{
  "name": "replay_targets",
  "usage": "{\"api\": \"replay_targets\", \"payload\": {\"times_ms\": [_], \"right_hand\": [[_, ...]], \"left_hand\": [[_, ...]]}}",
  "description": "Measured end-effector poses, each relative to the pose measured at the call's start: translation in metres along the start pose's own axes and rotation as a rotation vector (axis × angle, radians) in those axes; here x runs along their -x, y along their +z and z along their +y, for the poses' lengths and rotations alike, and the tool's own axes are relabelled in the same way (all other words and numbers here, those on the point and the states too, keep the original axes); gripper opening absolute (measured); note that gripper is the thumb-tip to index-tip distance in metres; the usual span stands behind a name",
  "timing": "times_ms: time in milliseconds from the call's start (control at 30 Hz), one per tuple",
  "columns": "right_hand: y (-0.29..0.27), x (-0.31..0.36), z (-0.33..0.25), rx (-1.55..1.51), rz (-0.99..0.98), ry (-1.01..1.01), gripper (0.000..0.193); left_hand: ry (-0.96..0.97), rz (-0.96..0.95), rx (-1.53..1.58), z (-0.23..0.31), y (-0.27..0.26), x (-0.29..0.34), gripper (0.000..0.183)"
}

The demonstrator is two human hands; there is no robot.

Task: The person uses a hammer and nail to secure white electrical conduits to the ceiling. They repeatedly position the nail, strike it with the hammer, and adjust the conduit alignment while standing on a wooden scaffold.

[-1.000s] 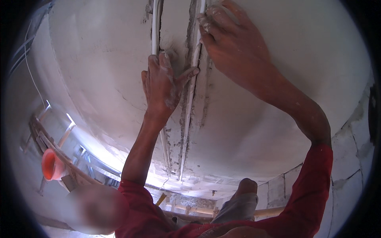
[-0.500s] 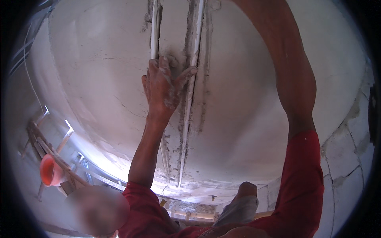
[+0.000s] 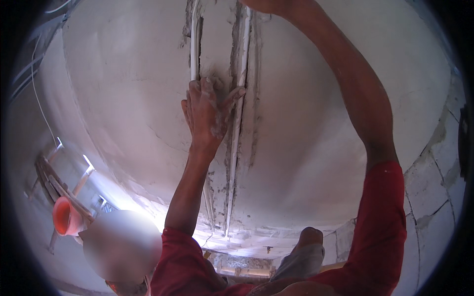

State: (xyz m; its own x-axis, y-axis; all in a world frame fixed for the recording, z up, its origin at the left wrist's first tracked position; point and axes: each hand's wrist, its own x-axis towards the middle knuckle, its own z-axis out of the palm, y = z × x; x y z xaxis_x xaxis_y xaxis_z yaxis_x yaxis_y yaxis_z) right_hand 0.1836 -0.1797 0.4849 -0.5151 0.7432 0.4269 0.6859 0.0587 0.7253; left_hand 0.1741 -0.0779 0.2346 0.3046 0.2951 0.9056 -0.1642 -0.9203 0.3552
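While the left hand [image 3: 205, 111] sits back-outward in the upper middle of the frame, its fingers point up and its thumb is spread wide to the right. Whether anything lies under that palm, I cannot tell. Two white pipes run down from the top edge in rough-edged grooves [image 3: 232, 49] in the pale wall [image 3: 316, 128]: the fingertips are right at the left pipe [image 3: 194, 54], and the thumb crosses the right pipe [image 3: 245, 44], seemingly touching it. Pale smears streak the back of that hand. And look to the top edge: the right hand [image 3: 264, 4] is mostly cut off, just beside the upper stretch of the right pipe, so what its fingers do, I cannot tell. Red sleeves [image 3: 377, 212] cover both upper arms, and a bent knee [image 3: 310, 238] pokes up at the lower middle. Over at lower left, an orange bucket [image 3: 69, 217] hangs tilted by some planks [image 3: 52, 183], above a blurred person [image 3: 123, 246]. Block wall [image 3: 432, 182] fills the right edge.
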Motion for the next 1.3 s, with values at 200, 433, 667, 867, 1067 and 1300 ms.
{"api": "replay_targets", "payload": {"times_ms": [200,433,667,867,1067,1300], "right_hand": [[0.054,0.03,0.061,-0.012,-0.081,0.522,0.017],[-0.025,0.074,-0.065,-0.477,0.261,0.7,0.028],[0.05,0.236,-0.217,-0.635,0.1,1.312,0.015],[0.181,0.232,-0.399,-1.027,-0.487,0.419,0.028],[0.245,0.201,-0.387,-1.028,-0.592,0.1,0.028],[0.287,0.222,-0.324,-0.714,-1.006,0.347,0.03]], "left_hand": [[-0.106,-0.015,-0.049,0.006,0.003,0.0,0.055],[0.394,0.276,-0.152,-0.028,0.028,0.006,0.036],[0.402,-0.205,-0.224,-0.033,0.003,0.031,0.053],[0.344,-0.353,-0.298,-0.047,-0.001,0.053,0.071],[0.241,-0.558,-0.358,-0.05,-0.003,0.063,0.083],[0.216,-0.44,-0.238,-0.048,-0.004,0.072,0.083]]}}
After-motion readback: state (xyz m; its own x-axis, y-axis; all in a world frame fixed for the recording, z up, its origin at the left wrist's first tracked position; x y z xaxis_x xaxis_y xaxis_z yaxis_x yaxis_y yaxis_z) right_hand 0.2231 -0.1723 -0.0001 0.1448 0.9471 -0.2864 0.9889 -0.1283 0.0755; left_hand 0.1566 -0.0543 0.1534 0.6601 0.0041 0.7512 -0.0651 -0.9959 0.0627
